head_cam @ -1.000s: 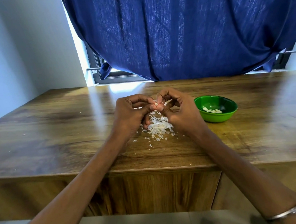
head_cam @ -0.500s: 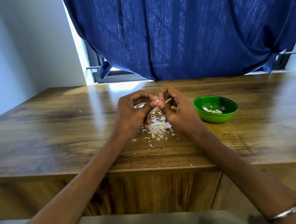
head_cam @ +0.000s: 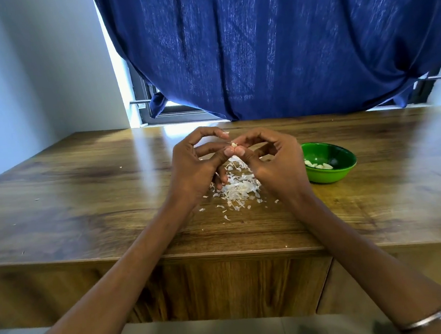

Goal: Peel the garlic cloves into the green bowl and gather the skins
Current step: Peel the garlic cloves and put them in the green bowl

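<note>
Wooden table [head_cam: 83,207] with garlic skins [head_cam: 236,189], green bowl [head_cam: 330,175]

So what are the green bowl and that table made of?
The green bowl looks like glossy plastic, perhaps melamine: even colour, soft highlights. The table shows printed-looking wood grain under a shiny coat that mirrors the window, so probably laminate or varnished wood.

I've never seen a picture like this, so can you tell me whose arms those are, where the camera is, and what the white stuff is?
The camera sits on a person's head, looking down, so the arms are that person's own. The left hand and right hand meet above a wooden table, pinching a small garlic clove between their fingertips to peel it. The white heap below them is garlic skins. On the right stands a green bowl holding peeled cloves. Behind hangs a blue curtain.
</note>
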The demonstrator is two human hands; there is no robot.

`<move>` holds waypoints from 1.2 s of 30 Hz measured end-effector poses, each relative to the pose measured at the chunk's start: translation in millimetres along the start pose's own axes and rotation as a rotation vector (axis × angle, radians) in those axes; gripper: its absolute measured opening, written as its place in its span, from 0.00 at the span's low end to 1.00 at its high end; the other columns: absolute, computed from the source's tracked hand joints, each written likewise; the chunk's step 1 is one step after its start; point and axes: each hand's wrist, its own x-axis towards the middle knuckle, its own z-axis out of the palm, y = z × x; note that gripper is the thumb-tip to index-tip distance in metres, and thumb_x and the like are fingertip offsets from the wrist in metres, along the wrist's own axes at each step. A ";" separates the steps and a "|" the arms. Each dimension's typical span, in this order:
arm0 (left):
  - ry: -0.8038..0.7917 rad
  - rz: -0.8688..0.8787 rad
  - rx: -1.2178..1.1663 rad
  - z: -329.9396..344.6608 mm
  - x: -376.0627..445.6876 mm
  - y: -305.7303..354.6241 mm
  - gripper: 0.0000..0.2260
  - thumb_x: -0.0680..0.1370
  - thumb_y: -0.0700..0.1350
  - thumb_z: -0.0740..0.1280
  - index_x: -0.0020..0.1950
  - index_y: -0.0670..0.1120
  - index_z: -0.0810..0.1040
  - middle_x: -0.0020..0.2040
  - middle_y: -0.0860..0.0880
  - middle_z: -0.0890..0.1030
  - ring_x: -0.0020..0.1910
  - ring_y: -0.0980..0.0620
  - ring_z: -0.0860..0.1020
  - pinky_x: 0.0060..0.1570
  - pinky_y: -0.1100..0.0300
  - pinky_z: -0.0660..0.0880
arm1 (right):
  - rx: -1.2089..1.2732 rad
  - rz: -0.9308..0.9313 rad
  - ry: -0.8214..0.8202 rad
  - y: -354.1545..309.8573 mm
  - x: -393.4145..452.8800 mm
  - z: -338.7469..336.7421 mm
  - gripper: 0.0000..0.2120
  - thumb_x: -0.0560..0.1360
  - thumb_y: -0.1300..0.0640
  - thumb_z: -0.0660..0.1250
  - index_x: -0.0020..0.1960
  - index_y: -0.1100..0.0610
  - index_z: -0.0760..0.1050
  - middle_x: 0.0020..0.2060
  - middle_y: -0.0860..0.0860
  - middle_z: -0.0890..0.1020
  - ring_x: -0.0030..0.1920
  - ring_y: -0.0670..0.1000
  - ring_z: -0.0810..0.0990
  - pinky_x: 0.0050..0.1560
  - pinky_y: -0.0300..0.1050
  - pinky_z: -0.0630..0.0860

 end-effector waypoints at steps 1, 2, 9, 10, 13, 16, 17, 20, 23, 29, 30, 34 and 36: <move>0.002 0.001 -0.002 -0.1 0.0 0.1 0.08 0.75 0.38 0.76 0.52 0.43 0.80 0.43 0.47 0.87 0.21 0.51 0.74 0.22 0.61 0.71 | -0.016 -0.009 0.018 -0.7 -0.2 -0.4 0.04 0.74 0.56 0.77 0.47 0.51 0.84 0.43 0.41 0.86 0.45 0.41 0.83 0.43 0.36 0.79; 0.003 0.002 -0.003 0.1 -0.2 0.2 0.08 0.75 0.39 0.76 0.51 0.43 0.81 0.44 0.47 0.87 0.21 0.51 0.74 0.22 0.61 0.71 | -0.030 -0.023 0.036 -1.3 -0.3 -1.1 0.04 0.73 0.55 0.77 0.47 0.50 0.84 0.42 0.41 0.86 0.45 0.41 0.84 0.43 0.37 0.79; 0.045 0.024 -0.021 0.7 -1.0 1.5 0.04 0.76 0.38 0.75 0.48 0.46 0.85 0.46 0.48 0.88 0.21 0.52 0.74 0.21 0.63 0.71 | -0.028 -0.047 0.085 -2.6 -0.3 -1.5 0.04 0.74 0.54 0.76 0.48 0.53 0.85 0.43 0.44 0.86 0.45 0.43 0.85 0.40 0.38 0.81; 0.051 0.026 -0.024 0.9 -1.1 1.5 0.04 0.76 0.38 0.75 0.48 0.46 0.85 0.46 0.48 0.88 0.21 0.53 0.73 0.21 0.63 0.71 | -0.017 -0.038 0.079 -2.5 -0.4 -0.7 0.04 0.74 0.54 0.76 0.48 0.53 0.85 0.43 0.44 0.86 0.44 0.44 0.85 0.40 0.38 0.81; 0.058 0.019 -0.038 0.6 0.1 0.6 0.04 0.75 0.38 0.75 0.46 0.47 0.85 0.45 0.48 0.88 0.20 0.53 0.73 0.21 0.63 0.70 | 0.011 -0.020 0.040 -2.9 -0.2 0.4 0.03 0.75 0.55 0.75 0.48 0.53 0.83 0.44 0.45 0.85 0.43 0.45 0.84 0.40 0.38 0.81; 0.049 0.013 -0.041 0.8 0.4 0.2 0.03 0.75 0.39 0.75 0.46 0.47 0.85 0.45 0.48 0.88 0.21 0.53 0.73 0.21 0.63 0.70 | 0.026 -0.018 0.020 -3.2 0.1 0.5 0.03 0.76 0.57 0.74 0.48 0.53 0.82 0.44 0.46 0.84 0.43 0.46 0.84 0.39 0.40 0.82; 0.043 0.011 -0.042 0.6 0.4 0.2 0.03 0.75 0.39 0.75 0.46 0.47 0.84 0.45 0.48 0.88 0.21 0.53 0.73 0.21 0.63 0.70 | 0.025 -0.022 0.022 -3.3 -0.1 0.7 0.03 0.76 0.57 0.74 0.48 0.55 0.82 0.44 0.47 0.84 0.43 0.46 0.84 0.40 0.40 0.81; 0.028 0.002 -0.039 0.0 0.4 0.2 0.03 0.76 0.40 0.75 0.46 0.47 0.84 0.45 0.48 0.87 0.21 0.53 0.73 0.22 0.62 0.70 | 0.004 -0.043 0.039 -4.2 -0.4 1.1 0.03 0.76 0.58 0.74 0.48 0.56 0.82 0.44 0.47 0.84 0.43 0.45 0.83 0.39 0.36 0.79; 0.014 -0.009 -0.039 -0.2 -0.4 0.7 0.03 0.76 0.40 0.75 0.47 0.46 0.83 0.45 0.51 0.86 0.22 0.53 0.73 0.22 0.62 0.70 | -0.007 -0.048 0.032 -4.8 -0.4 0.8 0.02 0.76 0.58 0.74 0.48 0.54 0.81 0.44 0.44 0.83 0.41 0.45 0.83 0.36 0.34 0.77; -0.033 -0.031 -0.064 -0.2 -0.3 1.6 0.03 0.78 0.38 0.72 0.47 0.46 0.82 0.44 0.53 0.84 0.25 0.52 0.73 0.22 0.62 0.70 | -0.015 -0.053 0.000 -6.4 -0.8 1.2 0.04 0.77 0.59 0.72 0.47 0.51 0.79 0.44 0.45 0.82 0.39 0.46 0.83 0.35 0.32 0.74; -0.040 -0.032 -0.064 -0.1 -0.3 1.7 0.03 0.79 0.38 0.72 0.47 0.46 0.82 0.44 0.53 0.84 0.26 0.52 0.74 0.22 0.62 0.70 | -0.017 -0.052 -0.007 -6.7 -0.8 1.4 0.05 0.77 0.59 0.72 0.47 0.49 0.79 0.44 0.45 0.82 0.39 0.46 0.83 0.35 0.33 0.75; -0.044 -0.040 -0.084 0.7 -1.4 3.3 0.03 0.79 0.38 0.72 0.47 0.44 0.80 0.46 0.50 0.85 0.27 0.50 0.76 0.21 0.62 0.71 | -0.007 -0.017 -0.034 -6.8 -0.4 1.8 0.09 0.78 0.57 0.71 0.46 0.43 0.76 0.45 0.44 0.82 0.41 0.47 0.83 0.35 0.38 0.77; -0.037 -0.044 -0.088 -0.1 -1.4 4.0 0.03 0.79 0.37 0.72 0.48 0.43 0.79 0.47 0.48 0.86 0.25 0.50 0.76 0.21 0.62 0.72 | -0.001 0.000 -0.047 -6.1 -0.5 1.3 0.10 0.78 0.57 0.71 0.46 0.42 0.76 0.44 0.44 0.82 0.41 0.47 0.83 0.34 0.38 0.77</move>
